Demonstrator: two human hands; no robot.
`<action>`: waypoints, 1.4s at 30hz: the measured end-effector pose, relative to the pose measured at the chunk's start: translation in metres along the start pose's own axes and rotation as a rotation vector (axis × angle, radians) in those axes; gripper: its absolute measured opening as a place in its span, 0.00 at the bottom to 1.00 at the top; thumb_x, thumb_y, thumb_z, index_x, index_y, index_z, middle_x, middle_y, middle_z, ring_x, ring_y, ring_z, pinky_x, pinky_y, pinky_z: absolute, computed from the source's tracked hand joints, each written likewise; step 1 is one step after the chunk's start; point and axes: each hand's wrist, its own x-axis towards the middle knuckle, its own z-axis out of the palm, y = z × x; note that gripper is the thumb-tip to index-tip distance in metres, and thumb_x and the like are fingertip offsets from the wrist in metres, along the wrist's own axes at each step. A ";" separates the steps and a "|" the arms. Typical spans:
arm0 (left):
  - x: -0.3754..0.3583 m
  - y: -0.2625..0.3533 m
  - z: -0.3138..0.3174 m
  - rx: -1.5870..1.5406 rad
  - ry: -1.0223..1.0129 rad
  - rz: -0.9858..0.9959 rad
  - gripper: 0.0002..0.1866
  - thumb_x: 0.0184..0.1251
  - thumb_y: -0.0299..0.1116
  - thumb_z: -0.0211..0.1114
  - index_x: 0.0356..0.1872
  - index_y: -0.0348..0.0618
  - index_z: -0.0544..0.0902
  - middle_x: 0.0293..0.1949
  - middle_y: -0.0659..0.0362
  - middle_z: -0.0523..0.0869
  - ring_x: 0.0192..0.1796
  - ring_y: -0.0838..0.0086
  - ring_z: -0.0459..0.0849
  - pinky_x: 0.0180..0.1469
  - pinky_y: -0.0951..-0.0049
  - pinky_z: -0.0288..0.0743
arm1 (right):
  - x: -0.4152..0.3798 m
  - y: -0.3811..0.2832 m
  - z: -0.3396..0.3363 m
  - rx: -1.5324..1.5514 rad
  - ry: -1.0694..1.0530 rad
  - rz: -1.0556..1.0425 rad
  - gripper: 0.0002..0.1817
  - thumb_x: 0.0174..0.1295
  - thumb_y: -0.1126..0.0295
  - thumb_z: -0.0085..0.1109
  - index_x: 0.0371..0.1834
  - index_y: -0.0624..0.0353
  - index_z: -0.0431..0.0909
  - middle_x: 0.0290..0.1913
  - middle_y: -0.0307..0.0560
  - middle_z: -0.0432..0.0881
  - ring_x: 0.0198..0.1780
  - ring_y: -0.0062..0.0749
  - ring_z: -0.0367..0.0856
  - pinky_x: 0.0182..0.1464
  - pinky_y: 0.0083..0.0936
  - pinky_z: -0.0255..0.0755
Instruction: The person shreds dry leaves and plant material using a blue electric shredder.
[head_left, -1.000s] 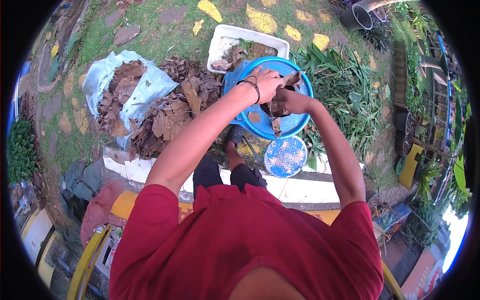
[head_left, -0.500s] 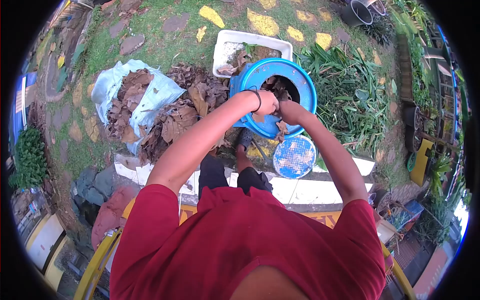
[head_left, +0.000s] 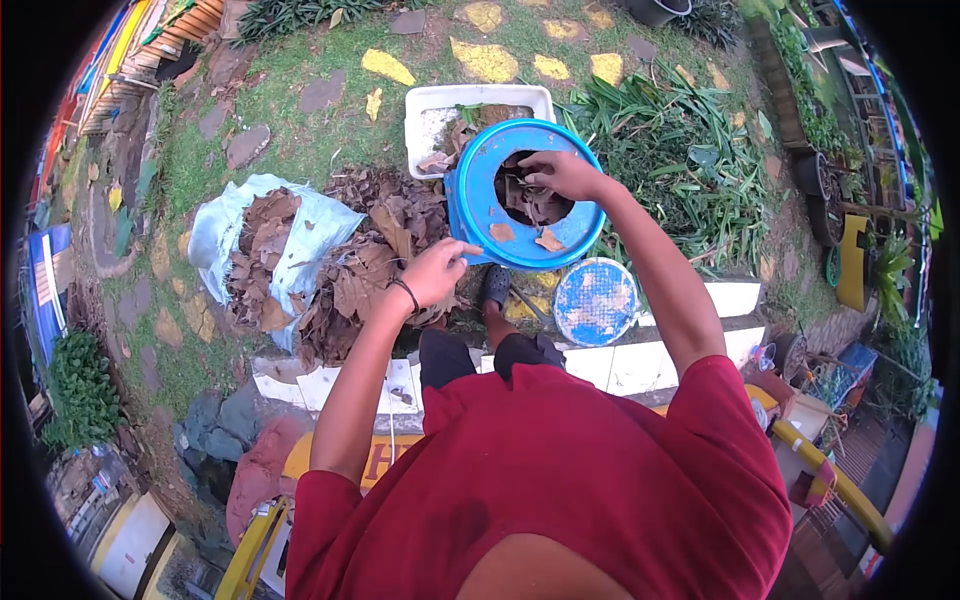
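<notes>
A blue plastic bin (head_left: 478, 205) with a round opening stands in front of me. Dry brown leaves (head_left: 533, 205) fill its mouth, and two leaf pieces lie on its rim. Over the opening is my right hand (head_left: 567, 177), its bent fingers apart just above the leaves, with nothing visible in them. My left hand (head_left: 436, 273) hovers between the bin's near-left edge and a heap of dry leaves (head_left: 355, 275), loosely curled with the index finger stretched out. A light-blue sack (head_left: 325, 225), spilling more leaves, lies left of the heap.
Behind the bin sits a white tray (head_left: 420, 128) holding soil and leaves. Cut green leaves (head_left: 690, 170) are piled on the right. A round blue-and-white lid (head_left: 595, 302) leans by the white tiled edge (head_left: 635, 370). Yellow stepping stones (head_left: 484, 60) dot the grass.
Both hands were together at the bin's opening, with leaves by them. The left has drawn back toward the leaf heap; the right has shifted over the far side of the opening. The view has shifted slightly.
</notes>
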 end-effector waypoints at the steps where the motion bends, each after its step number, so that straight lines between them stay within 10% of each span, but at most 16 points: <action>1: -0.015 -0.018 0.010 -0.003 -0.008 -0.004 0.15 0.73 0.29 0.55 0.57 0.43 0.81 0.53 0.49 0.80 0.54 0.59 0.81 0.60 0.62 0.74 | -0.016 -0.005 -0.007 0.000 0.005 0.000 0.22 0.65 0.61 0.63 0.61 0.56 0.80 0.59 0.54 0.82 0.57 0.44 0.83 0.59 0.36 0.75; 11: -0.187 -0.121 0.134 0.220 -0.306 -0.559 0.19 0.67 0.33 0.54 0.56 0.44 0.84 0.57 0.45 0.82 0.60 0.53 0.80 0.67 0.60 0.72 | -0.155 0.047 0.057 0.218 0.666 0.105 0.14 0.68 0.65 0.60 0.53 0.56 0.83 0.51 0.50 0.82 0.50 0.42 0.83 0.53 0.37 0.76; 18: -0.219 -0.156 0.180 0.003 -0.058 -0.550 0.20 0.60 0.23 0.57 0.55 0.37 0.81 0.52 0.44 0.85 0.58 0.55 0.82 0.64 0.61 0.74 | -0.298 0.129 0.233 0.183 0.077 0.600 0.25 0.67 0.57 0.59 0.63 0.58 0.77 0.59 0.58 0.81 0.57 0.51 0.81 0.60 0.38 0.74; 23: -0.182 -0.163 0.160 -0.085 -0.187 -0.520 0.20 0.64 0.23 0.55 0.57 0.35 0.79 0.53 0.46 0.86 0.57 0.60 0.84 0.62 0.66 0.75 | -0.349 0.157 0.308 0.823 -0.162 0.802 0.33 0.70 0.45 0.52 0.67 0.60 0.74 0.67 0.58 0.75 0.61 0.46 0.79 0.62 0.40 0.72; 30: -0.113 -0.126 0.125 0.118 -0.337 -0.567 0.19 0.71 0.25 0.52 0.60 0.37 0.77 0.56 0.46 0.85 0.60 0.62 0.83 0.63 0.67 0.74 | -0.349 0.130 0.268 1.182 -0.019 0.822 0.39 0.72 0.39 0.45 0.69 0.65 0.70 0.62 0.57 0.79 0.61 0.39 0.79 0.65 0.33 0.70; 32: -0.099 -0.123 0.119 0.127 -0.329 -0.526 0.18 0.72 0.26 0.52 0.61 0.38 0.77 0.56 0.46 0.85 0.60 0.62 0.83 0.62 0.67 0.75 | -0.350 0.133 0.263 0.617 -0.025 0.630 0.42 0.71 0.37 0.47 0.70 0.66 0.68 0.63 0.60 0.78 0.62 0.45 0.78 0.66 0.35 0.69; 42: -0.023 -0.023 0.049 0.199 -0.259 -0.110 0.17 0.68 0.22 0.54 0.57 0.38 0.80 0.51 0.52 0.86 0.54 0.68 0.84 0.57 0.69 0.77 | -0.383 0.151 0.352 0.389 0.090 0.776 0.40 0.68 0.39 0.51 0.68 0.67 0.71 0.66 0.62 0.75 0.68 0.52 0.74 0.70 0.36 0.65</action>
